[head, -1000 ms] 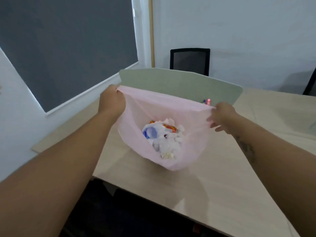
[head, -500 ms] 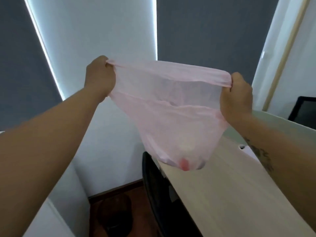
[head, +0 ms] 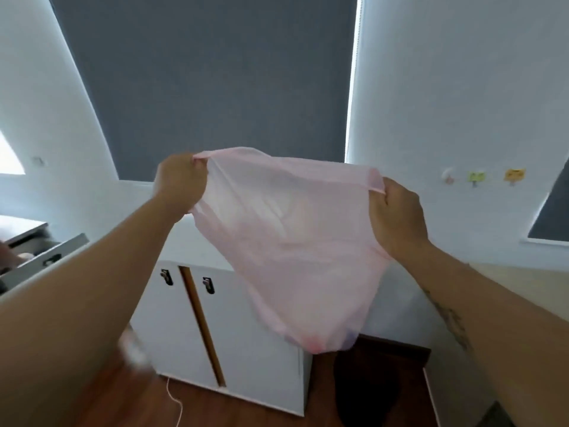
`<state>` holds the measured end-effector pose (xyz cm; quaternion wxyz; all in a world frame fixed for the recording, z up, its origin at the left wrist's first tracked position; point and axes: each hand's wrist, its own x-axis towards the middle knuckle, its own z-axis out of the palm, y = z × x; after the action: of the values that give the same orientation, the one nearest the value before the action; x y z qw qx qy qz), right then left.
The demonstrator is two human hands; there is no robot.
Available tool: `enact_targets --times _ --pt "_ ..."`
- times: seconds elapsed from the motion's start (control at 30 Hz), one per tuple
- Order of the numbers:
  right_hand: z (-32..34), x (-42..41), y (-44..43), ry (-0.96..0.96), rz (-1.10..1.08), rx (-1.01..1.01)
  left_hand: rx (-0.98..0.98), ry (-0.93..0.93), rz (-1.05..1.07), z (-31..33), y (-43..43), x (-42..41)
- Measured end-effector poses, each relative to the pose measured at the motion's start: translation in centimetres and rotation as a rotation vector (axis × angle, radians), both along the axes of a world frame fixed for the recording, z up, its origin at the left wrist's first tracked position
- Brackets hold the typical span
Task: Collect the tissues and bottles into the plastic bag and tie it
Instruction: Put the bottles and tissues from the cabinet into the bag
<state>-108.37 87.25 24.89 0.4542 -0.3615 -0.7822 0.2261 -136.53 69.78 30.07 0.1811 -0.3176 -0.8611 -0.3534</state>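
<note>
Swung clear of the desk since half a second ago, the pink plastic bag [head: 292,241] now hangs in the air in front of a white cabinet [head: 246,318], and the view has turned from the desk's near end towards the wall. The left hand [head: 180,183] grips the bag's upper left corner, its fingers [head: 194,172] curled tight round the gathered rim, while the right hand [head: 397,217] clamps the opposite corner in the same way, so that the rim is stretched taut between the two. Both arms reach forward with the hands well apart. The bag sags to a rounded point below, where a reddish patch and a bluish one show dimly through the thin plastic; the blur hides which of the tissues or bottles they are. Behind the bag a dark grey blind [head: 200,87] covers the window, with bright strips of light down its edges. Small coloured stickers [head: 475,177] sit on the pale wall [head: 462,103] to the right. A strip of the beige desk [head: 498,269] shows beyond the right forearm, and an open drawer [head: 46,251] juts in at far left. Below the bag's tip a dark round bin [head: 366,392] stands on the wooden floor [head: 123,399], just beside the cabinet, and a thin pale cord [head: 176,402] trails across the boards.
</note>
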Motion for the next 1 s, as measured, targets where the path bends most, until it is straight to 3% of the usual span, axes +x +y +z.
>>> enact_targets --times 0.27,0.47,0.57,0.73,1.0 --pt "-2.9 -24.4 -5.6 -0.098 0.239 -0.149 -0.016 -0.100 0.165 0.1 -9.4 -20.8" --pt "-0.7 -38.8 -6.5 0.058 0.298 -0.071 0.133 0.032 0.236 4.4 -10.6 -31.4" --pt "-0.8 -44.1 -4.6 0.014 0.386 -0.042 0.210 0.102 0.236 5.1 -9.4 -34.7" --pt "-3.4 -50.7 -0.5 -0.193 0.417 -0.044 0.237 0.033 0.204 1.1 -7.2 -38.6" --pt "-5.0 -54.2 3.8 -0.831 0.515 -0.033 0.171 -0.127 0.149 -6.8 -2.0 -43.8"
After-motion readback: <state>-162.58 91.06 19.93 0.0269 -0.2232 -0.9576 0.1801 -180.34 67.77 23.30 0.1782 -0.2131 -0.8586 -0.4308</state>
